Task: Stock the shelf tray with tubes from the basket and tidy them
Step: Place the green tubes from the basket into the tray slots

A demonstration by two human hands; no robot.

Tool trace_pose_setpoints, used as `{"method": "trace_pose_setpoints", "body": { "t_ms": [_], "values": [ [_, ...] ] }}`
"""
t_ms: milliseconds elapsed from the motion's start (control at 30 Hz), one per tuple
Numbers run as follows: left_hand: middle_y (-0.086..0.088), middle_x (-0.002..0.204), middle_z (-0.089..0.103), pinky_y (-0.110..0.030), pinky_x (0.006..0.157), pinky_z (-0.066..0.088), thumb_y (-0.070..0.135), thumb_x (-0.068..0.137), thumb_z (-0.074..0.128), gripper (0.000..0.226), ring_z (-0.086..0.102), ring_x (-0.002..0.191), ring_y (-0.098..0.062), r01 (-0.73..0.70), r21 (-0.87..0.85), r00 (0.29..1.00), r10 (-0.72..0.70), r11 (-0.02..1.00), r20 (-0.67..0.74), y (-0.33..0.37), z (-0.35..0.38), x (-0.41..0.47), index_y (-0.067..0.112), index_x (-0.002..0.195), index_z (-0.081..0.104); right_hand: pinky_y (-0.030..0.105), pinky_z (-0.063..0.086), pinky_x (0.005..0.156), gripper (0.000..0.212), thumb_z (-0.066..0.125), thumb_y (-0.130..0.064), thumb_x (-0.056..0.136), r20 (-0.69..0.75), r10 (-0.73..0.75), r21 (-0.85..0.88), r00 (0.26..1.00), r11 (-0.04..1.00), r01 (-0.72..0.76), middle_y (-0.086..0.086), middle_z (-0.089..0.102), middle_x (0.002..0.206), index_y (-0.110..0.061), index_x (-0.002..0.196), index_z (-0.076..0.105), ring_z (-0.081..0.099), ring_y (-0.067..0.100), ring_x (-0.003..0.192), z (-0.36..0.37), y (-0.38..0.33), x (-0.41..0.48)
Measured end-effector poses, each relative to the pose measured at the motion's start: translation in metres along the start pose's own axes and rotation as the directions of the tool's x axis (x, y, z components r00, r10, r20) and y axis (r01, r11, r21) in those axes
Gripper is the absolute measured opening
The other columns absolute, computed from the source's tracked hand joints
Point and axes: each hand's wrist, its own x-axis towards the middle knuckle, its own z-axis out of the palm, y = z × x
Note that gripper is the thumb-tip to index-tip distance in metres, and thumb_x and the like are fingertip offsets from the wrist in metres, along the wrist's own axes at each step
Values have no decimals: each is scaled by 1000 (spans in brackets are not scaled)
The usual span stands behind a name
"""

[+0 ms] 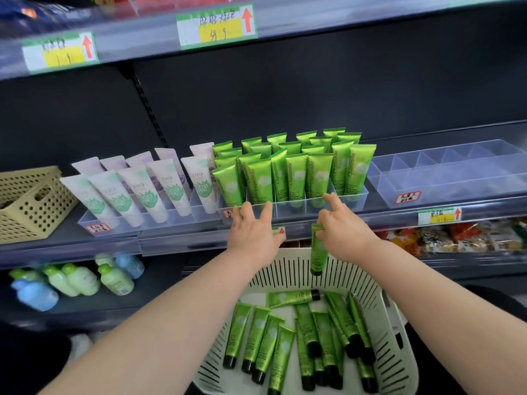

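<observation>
Several green Chamomile tubes (295, 175) stand upright, caps down, in a clear divided shelf tray (356, 199). My left hand (252, 229) reaches to the tray's front edge with its fingers stretched out, holding nothing. My right hand (345, 226) grips one green tube (318, 252) that hangs cap down below the shelf edge, while its index finger points up at the tray front. Below my arms a white slotted basket (396, 346) holds several more green tubes (263, 343) lying loose.
White and lilac tubes (148, 189) fill a clear tray to the left, next to a beige perforated basket (31, 206). An unfilled clear divided tray (445, 178) sits to the right. Bottles (82, 277) and snack packs (456, 235) lie on the shelf below.
</observation>
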Motion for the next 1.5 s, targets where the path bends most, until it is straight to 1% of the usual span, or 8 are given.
{"method": "trace_pose_setpoints", "body": {
  "t_ms": [500, 667, 867, 967, 1033, 1100, 1233, 1500],
  "values": [
    [-15, 149, 12, -49, 110, 31, 40, 96, 53, 71, 7, 143, -41, 4, 31, 1000, -3, 1000, -11, 1, -3, 13, 31, 152, 10, 39, 24, 111, 29, 50, -18, 95, 91, 29, -13, 995, 1000, -28, 17, 6, 155, -8, 121, 55, 24, 34, 139, -8, -3, 9],
    [-14, 146, 16, -47, 105, 36, 23, 92, 61, 76, 13, 140, -40, 11, 41, 999, -10, 999, -35, 0, -3, 16, 32, 150, 12, 39, 44, 92, 24, 54, -25, 94, -33, 43, 61, 999, 997, -41, 5, 46, 123, -13, 115, 57, 47, 25, 114, 6, -3, -5],
    [-14, 148, 10, -46, 111, 31, 9, 88, 57, 83, 5, 142, -41, -7, 16, 995, 8, 1000, -95, -2, 11, 12, 30, 152, 7, 34, 46, 83, 29, 46, -24, 97, 365, 145, 13, 920, 987, -161, 6, 61, 119, -16, 123, 53, 58, 24, 105, 63, 11, -27],
    [-16, 148, 10, -46, 115, 26, 8, 87, 58, 85, 4, 143, -41, -12, 30, 990, 16, 999, -138, -5, 19, 10, 30, 152, 7, 34, 49, 82, 28, 48, -14, 95, 432, 170, 24, 886, 980, -200, 4, 62, 115, -17, 122, 54, 59, 22, 101, 96, 16, -38],
    [-18, 148, 11, -46, 116, 23, 7, 85, 57, 86, 6, 142, -42, -17, 45, 988, 23, 999, -155, -4, 20, 10, 29, 152, 8, 32, 50, 81, 33, 49, -7, 92, 318, 178, 68, 931, 975, -210, 2, 60, 117, -20, 122, 54, 59, 20, 100, 104, 17, -37],
    [-18, 147, 12, -46, 117, 22, 8, 84, 58, 86, 8, 142, -43, -18, 57, 985, 27, 998, -170, -4, 20, 12, 28, 152, 8, 33, 49, 81, 40, 51, -4, 89, 20, 115, 80, 993, 990, -117, 0, 58, 120, -22, 125, 54, 57, 21, 104, 93, 16, -28],
    [-20, 147, 17, -48, 117, 20, 25, 89, 62, 80, 13, 140, -43, -8, 102, 979, 28, 995, -202, -5, 22, 14, 29, 151, 11, 43, 42, 83, 45, 62, -8, 83, -507, -35, -51, 861, 999, 11, 7, 53, 127, -16, 127, 54, 50, 31, 111, 45, 8, -8],
    [-18, 149, 15, -50, 117, 17, 53, 94, 47, 73, 8, 142, -43, -25, 81, 991, 35, 996, -128, -1, 9, 13, 29, 152, 10, 48, 17, 116, 64, 32, -52, 97, -250, 98, -116, 963, 985, -130, 5, 21, 156, -15, 149, 24, 15, 23, 145, 27, 7, 4]
  ]
}}
